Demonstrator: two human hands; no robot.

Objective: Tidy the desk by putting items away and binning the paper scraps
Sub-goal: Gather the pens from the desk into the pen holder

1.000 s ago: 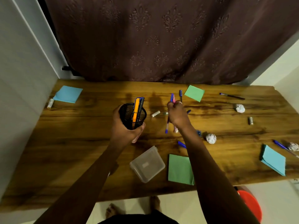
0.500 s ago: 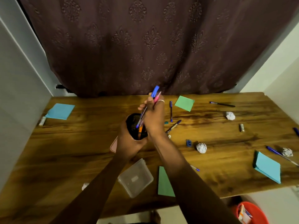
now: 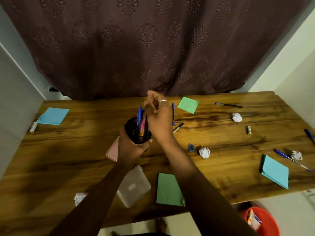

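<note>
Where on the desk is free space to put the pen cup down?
The widest bare wood lies on the left of the desk, between the blue notes and the pink case. Another patch runs between the battery and the paper ball. Around the pen cup and clear box it is crowded.

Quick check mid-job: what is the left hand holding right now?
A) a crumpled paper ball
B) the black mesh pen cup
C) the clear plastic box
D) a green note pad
B: the left hand has its grip around the black mesh pen cup, lifted off the desk with pens standing in it.
</note>
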